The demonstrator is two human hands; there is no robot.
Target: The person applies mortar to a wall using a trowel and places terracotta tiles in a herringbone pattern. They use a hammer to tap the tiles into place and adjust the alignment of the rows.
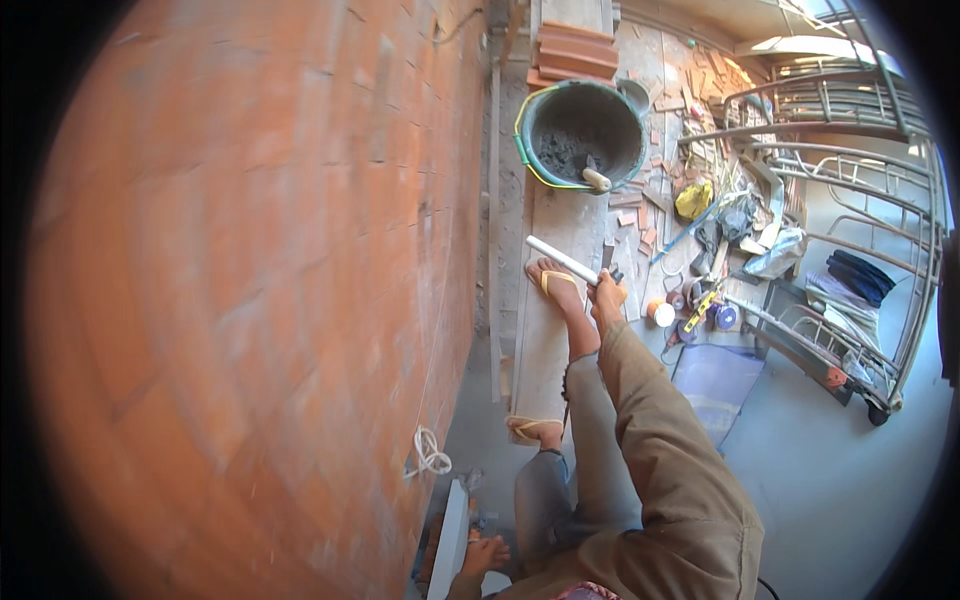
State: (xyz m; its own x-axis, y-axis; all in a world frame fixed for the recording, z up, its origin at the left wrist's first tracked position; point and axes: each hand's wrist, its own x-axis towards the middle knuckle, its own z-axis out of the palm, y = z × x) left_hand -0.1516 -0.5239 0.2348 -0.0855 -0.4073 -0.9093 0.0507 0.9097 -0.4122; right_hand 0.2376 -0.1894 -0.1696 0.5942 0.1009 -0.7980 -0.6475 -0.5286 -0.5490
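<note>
Brick wall (250, 280), rough and orange-red, fills the left half, closest to the lens, with a loop of white cord (430, 455) hanging at its foot. One right hand (606, 294) on a tan sleeve is clenched around a white pipe (562, 260), a slim straight tube held just above the forward foot. One left hand (482, 556) at the bottom edge touches a white board (450, 540); whether it grips cannot be told. Two feet in yellow sandals (553, 283) stand on a long grey plank (550, 330) running beside the wall. At the plank's far end sits one round dark bucket (580, 135) with a yellow-green rim, holding grey mortar and a trowel (596, 179) with a pale handle. Beyond it lie stacked bricks (575, 50). Broken tile scraps, a yellow bag (693, 200) and tape rolls litter the ground to the right, near curved metal railings (850, 150).
</note>
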